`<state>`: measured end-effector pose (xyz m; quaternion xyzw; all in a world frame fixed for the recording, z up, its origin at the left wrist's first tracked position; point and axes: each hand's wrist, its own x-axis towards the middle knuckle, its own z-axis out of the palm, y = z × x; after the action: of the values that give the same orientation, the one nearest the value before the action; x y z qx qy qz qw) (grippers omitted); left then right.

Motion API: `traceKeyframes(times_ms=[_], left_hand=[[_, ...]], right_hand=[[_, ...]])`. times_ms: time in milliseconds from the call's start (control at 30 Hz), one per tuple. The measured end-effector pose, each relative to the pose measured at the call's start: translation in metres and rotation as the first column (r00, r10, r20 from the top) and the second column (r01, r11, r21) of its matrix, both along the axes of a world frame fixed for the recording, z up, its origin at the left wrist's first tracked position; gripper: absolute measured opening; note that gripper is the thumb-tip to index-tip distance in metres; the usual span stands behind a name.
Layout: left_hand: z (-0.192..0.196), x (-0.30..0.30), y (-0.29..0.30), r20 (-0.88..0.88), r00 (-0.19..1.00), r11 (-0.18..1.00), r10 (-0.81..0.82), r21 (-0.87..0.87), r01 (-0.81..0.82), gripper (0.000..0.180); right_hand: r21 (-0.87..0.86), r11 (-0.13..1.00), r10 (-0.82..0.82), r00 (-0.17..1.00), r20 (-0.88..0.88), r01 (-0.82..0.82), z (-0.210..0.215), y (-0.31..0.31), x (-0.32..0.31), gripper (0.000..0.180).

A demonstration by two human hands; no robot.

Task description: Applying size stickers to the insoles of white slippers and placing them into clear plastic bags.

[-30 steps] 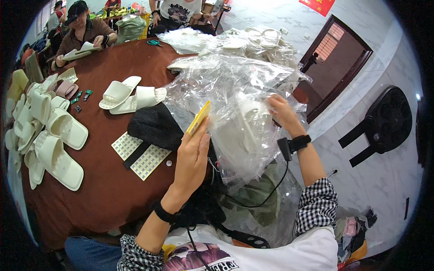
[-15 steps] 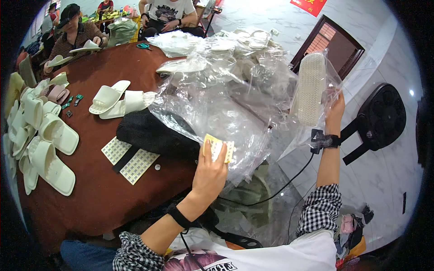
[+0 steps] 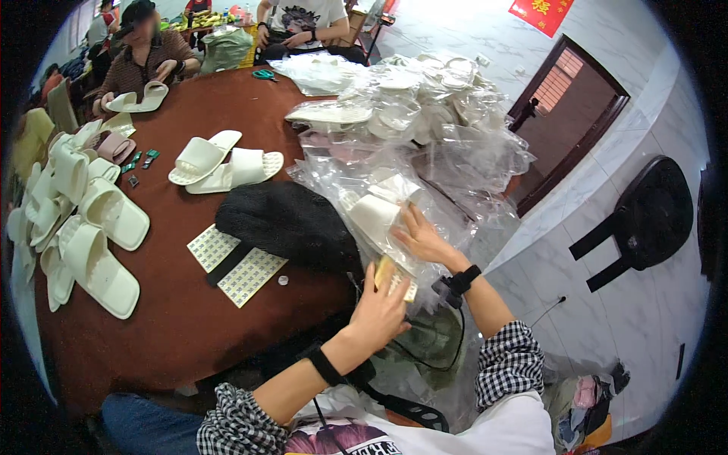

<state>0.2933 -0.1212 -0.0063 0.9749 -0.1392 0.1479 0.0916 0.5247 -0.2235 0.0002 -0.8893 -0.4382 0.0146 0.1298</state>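
A heap of clear plastic bags (image 3: 425, 114), each wrapping a pale slipper, lay piled at the far right of the round brown surface (image 3: 167, 318). One clear bagged slipper (image 3: 375, 216) sat at the heap's near edge under the right hand (image 3: 425, 239). The left hand (image 3: 379, 311) held a small yellow-and-white label sheet (image 3: 394, 279). Two white gridded sticker sheets (image 3: 235, 265) lay flat mid-surface. A red sign (image 3: 542, 11) hung on the far wall.

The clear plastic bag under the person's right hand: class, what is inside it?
Inside the clear plastic bag lies a cream slipper, seen through the film. The right hand rests on the bag and covers part of it, so a second slipper cannot be confirmed.
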Motion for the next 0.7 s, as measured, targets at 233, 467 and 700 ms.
traceKeyframes(times_ms=[233,467,700], left_hand=[[-0.006,-0.070,0.027,0.066,0.997,0.954,-0.047,-0.293,0.064,0.060],[0.010,-0.143,0.064,0.010,0.997,0.828,0.079,-0.557,-0.061,0.067],[0.010,-0.201,0.078,-0.091,0.951,0.639,0.296,-0.721,-0.268,0.066]], right_hand=[[-0.063,0.997,0.041,0.999,-0.012,-0.042,0.049,0.004,0.001,0.051],[0.314,0.894,0.286,0.946,0.151,-0.320,0.142,0.100,-0.104,0.028],[0.108,0.863,0.499,0.866,-0.024,-0.494,0.107,0.278,-0.094,0.041]])
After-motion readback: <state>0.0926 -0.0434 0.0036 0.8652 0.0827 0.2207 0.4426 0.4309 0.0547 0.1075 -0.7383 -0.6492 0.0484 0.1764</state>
